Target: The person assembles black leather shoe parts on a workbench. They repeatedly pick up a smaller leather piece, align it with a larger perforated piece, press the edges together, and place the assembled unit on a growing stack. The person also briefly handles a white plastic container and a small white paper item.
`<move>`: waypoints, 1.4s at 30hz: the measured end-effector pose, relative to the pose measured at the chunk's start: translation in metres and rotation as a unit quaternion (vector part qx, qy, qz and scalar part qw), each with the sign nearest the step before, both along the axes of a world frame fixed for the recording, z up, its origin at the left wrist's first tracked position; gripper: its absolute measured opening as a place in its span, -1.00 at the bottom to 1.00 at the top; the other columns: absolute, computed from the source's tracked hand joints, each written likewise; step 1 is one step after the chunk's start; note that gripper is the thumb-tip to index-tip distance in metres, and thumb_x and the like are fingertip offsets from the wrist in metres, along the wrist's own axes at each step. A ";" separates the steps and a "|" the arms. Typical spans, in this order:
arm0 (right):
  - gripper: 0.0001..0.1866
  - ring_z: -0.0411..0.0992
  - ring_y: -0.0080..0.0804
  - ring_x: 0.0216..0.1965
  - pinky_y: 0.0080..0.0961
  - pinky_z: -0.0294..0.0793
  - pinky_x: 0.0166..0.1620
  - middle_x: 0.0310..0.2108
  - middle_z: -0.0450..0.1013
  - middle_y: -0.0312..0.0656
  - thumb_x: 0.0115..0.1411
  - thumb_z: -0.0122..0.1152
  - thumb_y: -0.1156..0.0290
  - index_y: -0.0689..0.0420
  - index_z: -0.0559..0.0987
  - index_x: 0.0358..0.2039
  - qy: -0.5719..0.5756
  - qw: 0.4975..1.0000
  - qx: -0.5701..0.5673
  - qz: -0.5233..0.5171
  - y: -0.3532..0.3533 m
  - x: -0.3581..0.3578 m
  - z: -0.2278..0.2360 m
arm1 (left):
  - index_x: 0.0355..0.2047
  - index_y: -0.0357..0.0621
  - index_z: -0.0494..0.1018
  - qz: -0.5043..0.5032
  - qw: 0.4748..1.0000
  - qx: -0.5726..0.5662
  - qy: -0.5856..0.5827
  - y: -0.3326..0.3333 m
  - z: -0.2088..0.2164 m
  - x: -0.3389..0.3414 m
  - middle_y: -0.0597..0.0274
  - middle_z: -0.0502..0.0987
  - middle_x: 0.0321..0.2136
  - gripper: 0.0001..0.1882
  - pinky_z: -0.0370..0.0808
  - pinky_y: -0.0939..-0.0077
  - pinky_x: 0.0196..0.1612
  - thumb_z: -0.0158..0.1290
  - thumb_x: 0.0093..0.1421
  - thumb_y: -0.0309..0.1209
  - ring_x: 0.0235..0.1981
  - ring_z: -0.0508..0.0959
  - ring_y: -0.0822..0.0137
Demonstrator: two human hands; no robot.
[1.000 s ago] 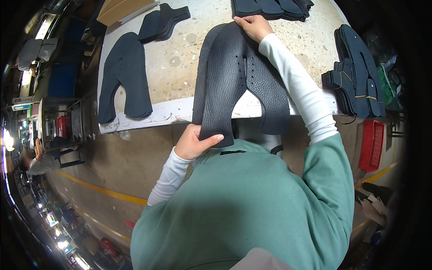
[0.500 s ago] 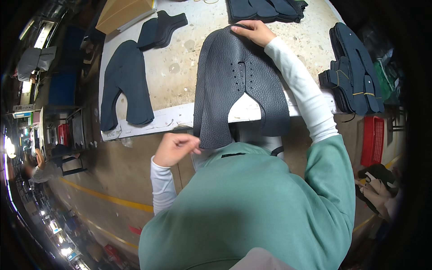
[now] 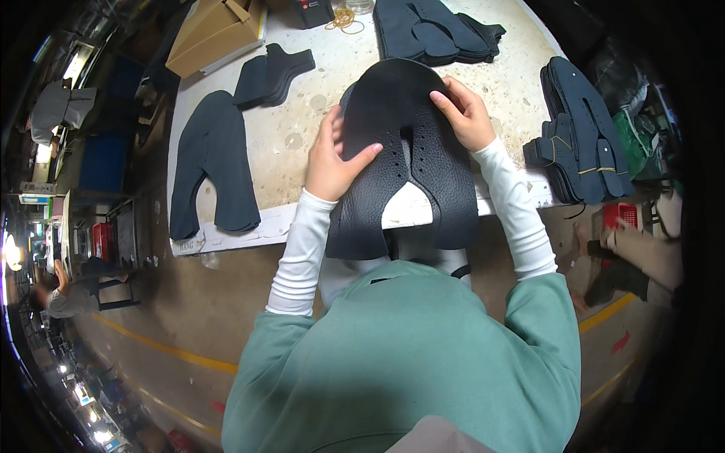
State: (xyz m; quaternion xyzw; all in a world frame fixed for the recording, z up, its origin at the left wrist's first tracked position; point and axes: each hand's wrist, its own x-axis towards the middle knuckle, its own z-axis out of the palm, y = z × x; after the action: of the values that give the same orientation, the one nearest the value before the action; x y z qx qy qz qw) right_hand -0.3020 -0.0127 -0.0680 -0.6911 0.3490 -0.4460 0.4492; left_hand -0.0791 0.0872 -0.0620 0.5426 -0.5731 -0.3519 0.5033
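In front of me a stack of black pebbled leather shoe uppers (image 3: 359, 215) stands tilted at the table's near edge, its two legs hanging over it. Lace holes flank a slit in the middle, which gapes a little. My left hand (image 3: 331, 160) grips the stack's left side, thumb on the face and fingers round the edge. At the upper right edge my right hand (image 3: 467, 117) holds it the same way, thumb in front. The fingertips behind the leather are partly hidden. The top of the front piece looks smoother and bends toward me.
On the white table (image 3: 294, 177) lie dark upper pieces (image 3: 208, 151) at left, smaller cut parts (image 3: 278, 75), a far stack (image 3: 434, 34) and banded bundles (image 3: 581, 140) at right. A cardboard box (image 3: 211, 34) and loose rubber bands (image 3: 345, 19) sit at the back. Another person's arm (image 3: 642, 249) shows right.
My left hand has risen from below the leather's lower left corner to its left side. My right hand has moved down and right from the top edge. The top now bends toward me.
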 end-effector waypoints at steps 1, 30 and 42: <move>-0.79 0.29 -0.75 -0.33 -0.78 0.28 -0.22 -0.37 0.39 -0.39 0.22 0.06 0.41 0.27 0.43 -0.21 -0.030 0.999 0.013 0.004 0.001 0.001 0.001 | 0.05 -0.40 0.17 -0.047 0.990 0.001 0.132 -0.006 -0.002 -0.002 0.00 0.35 -0.02 -0.40 0.41 0.52 -0.06 0.17 0.05 -0.47 -0.13 0.45 0.34; -0.67 0.46 -0.33 -0.55 -0.48 0.40 -0.40 -0.57 0.48 -0.04 0.12 0.12 0.16 0.19 0.58 -0.33 0.160 0.978 -0.004 -0.136 -0.011 0.007 -0.015 | -0.15 -0.39 0.36 -0.194 0.918 0.220 0.266 0.013 -0.004 0.016 0.14 0.51 -0.25 -0.71 0.44 0.58 -0.15 0.06 0.14 -0.48 -0.26 0.51 0.43; -0.71 0.46 -0.49 -0.45 -0.61 0.43 -0.32 -0.51 0.49 -0.19 0.20 0.05 0.20 0.20 0.54 -0.32 0.086 0.992 -0.030 -0.089 0.019 0.012 0.020 | -0.09 -0.34 0.34 -0.095 0.896 0.186 0.393 0.019 0.011 0.010 0.16 0.49 -0.20 -0.70 0.41 0.56 -0.11 0.01 0.16 -0.51 -0.22 0.50 0.40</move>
State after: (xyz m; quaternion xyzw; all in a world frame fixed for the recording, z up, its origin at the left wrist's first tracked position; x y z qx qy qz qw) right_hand -0.2897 0.0065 -0.0478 -0.7062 0.4328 -0.4331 0.3557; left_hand -0.0692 0.1059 -0.0510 0.3868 -0.3018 -0.6830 0.5411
